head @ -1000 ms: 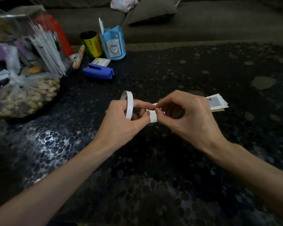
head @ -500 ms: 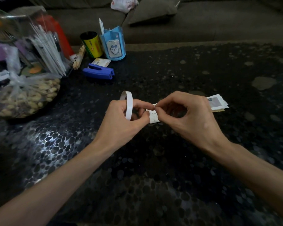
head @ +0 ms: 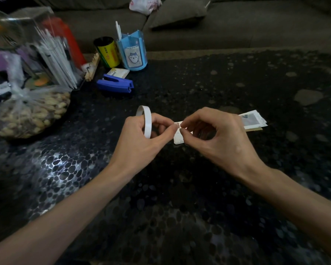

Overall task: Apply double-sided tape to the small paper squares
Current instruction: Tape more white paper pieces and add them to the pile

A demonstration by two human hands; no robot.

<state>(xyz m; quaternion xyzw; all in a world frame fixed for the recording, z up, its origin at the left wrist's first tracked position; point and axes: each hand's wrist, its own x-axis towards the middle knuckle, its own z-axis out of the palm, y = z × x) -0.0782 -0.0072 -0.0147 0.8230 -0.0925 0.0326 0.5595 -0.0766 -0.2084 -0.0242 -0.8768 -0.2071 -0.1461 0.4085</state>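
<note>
A thin white roll of double-sided tape (head: 147, 121) stands upright, ringed round the fingers of my left hand (head: 141, 142). That hand's thumb and forefinger pinch the left edge of a small paper square (head: 178, 137) held just above the dark table. My right hand (head: 216, 138) pinches the same square at its top, thumb and forefinger meeting at the tape end there. The rest of the square is hidden behind my fingers. A small stack of paper squares (head: 253, 120) lies on the table just beyond my right hand.
A blue stapler (head: 115, 85), a blue pen holder (head: 133, 52) and a yellow can (head: 107, 52) stand at the back left. A bag of peanuts (head: 31, 113) and a clear box of straws (head: 52, 58) fill the far left. A sofa runs behind the pebble-patterned table (head: 180, 207).
My right thumb and forefinger have shifted slightly on the top edge of the paper square. Both hands stay in the same place.
</note>
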